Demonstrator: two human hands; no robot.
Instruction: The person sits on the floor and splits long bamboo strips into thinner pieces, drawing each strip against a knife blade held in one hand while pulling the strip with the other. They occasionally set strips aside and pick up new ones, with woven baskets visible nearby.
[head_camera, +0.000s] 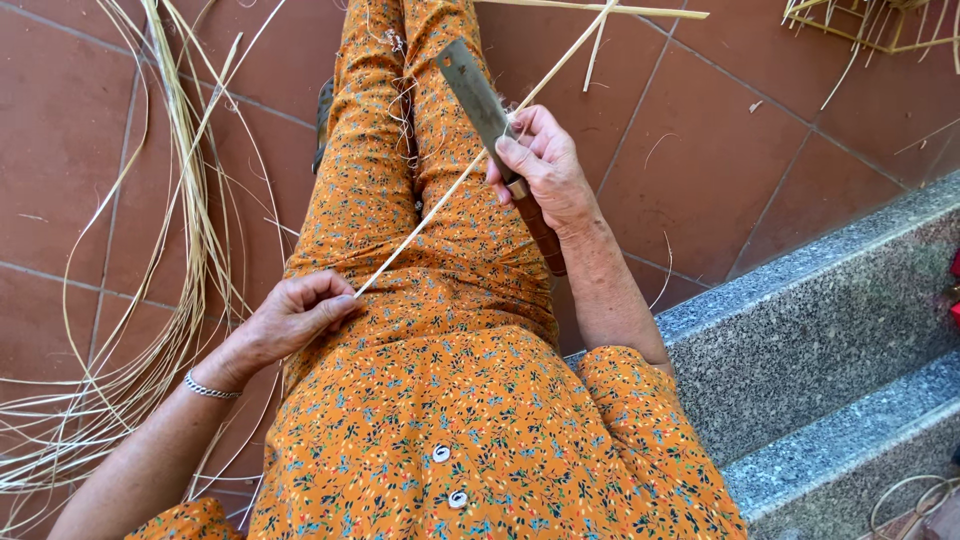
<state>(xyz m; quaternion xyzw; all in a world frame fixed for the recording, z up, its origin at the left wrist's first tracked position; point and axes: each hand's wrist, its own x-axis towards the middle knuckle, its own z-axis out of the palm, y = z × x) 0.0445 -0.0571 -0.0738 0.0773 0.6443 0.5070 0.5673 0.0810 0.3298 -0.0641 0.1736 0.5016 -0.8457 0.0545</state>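
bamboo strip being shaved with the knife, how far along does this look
Done: a large pile of thin pale strips lies on the tiled floor by the left side. In hand: the left hand pinches one end of a long strip while the right hand presses a flat-bladed knife against it. Left: thicker sticks lie at the top right, seemingly unworked.

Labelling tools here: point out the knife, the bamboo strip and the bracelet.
knife (472, 92), head view, flat of the blade.
bamboo strip (430, 212), head view, mid-length between the hands.
bracelet (210, 390), head view, band on left wrist.
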